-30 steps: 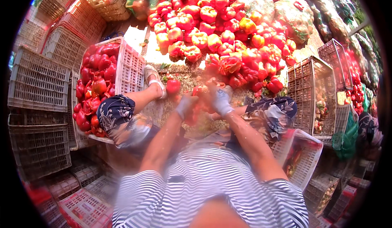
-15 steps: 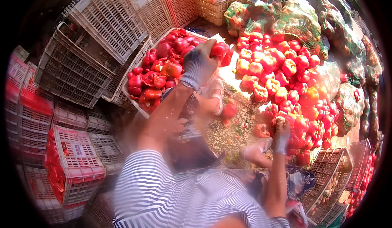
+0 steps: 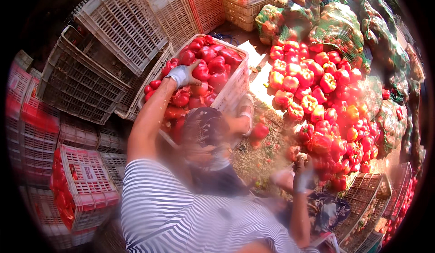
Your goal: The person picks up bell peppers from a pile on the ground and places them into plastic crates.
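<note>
In the white crate [image 3: 236, 78] at the upper middle, red bell peppers are heaped, some of them cut open. My left hand [image 3: 182, 75], in a pale glove, reaches into this heap. Its fingers are spread around a red bell pepper [image 3: 201, 72] and press against it. My right hand [image 3: 303, 177], also gloved, is low in front of the pile of whole red bell peppers [image 3: 312, 104]. Its fingers are curled and partly blurred. A small brownish thing shows at their tips, but its kind is unclear.
Stacked plastic crates [image 3: 122, 24] rise at the left and back. A pepper-filled crate [image 3: 86, 176] stands at lower left. Green mesh sacks [image 3: 337, 28] line the far right. More crates [image 3: 360, 198] are at lower right. Seeds and scraps [image 3: 260, 158] cover the ground between my feet.
My left hand has moved left from the crate's right side, where it held a red pepper, into the heap. The right hand has dropped lower and slightly left.
</note>
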